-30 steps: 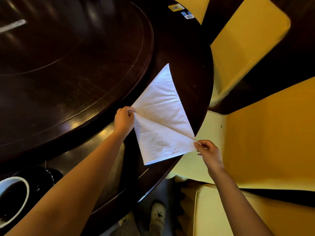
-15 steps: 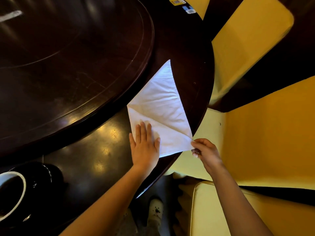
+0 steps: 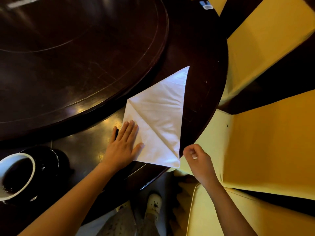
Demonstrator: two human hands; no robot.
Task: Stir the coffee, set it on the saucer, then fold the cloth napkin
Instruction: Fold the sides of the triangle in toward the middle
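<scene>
The white cloth napkin (image 3: 160, 116) lies on the dark wooden table (image 3: 76, 154) near its right edge, folded into a kite shape with a diagonal crease. My left hand (image 3: 124, 145) presses flat on the napkin's lower left part, fingers straight. My right hand (image 3: 196, 159) hovers just right of the napkin's lower corner, fingers curled, with no cloth seen between them. A white-rimmed cup of dark coffee (image 3: 15, 176) sits on a black saucer (image 3: 49, 167) at the lower left.
A raised round turntable (image 3: 68, 57) fills the table's middle, its rim just left of the napkin. Yellow-covered chairs (image 3: 264, 142) stand close along the table's right edge. My shoe (image 3: 153, 203) shows on the floor below.
My left hand let go of the left flap and now smooths it flat. My right hand, which pinched the right corner, has drawn slightly off the napkin.
</scene>
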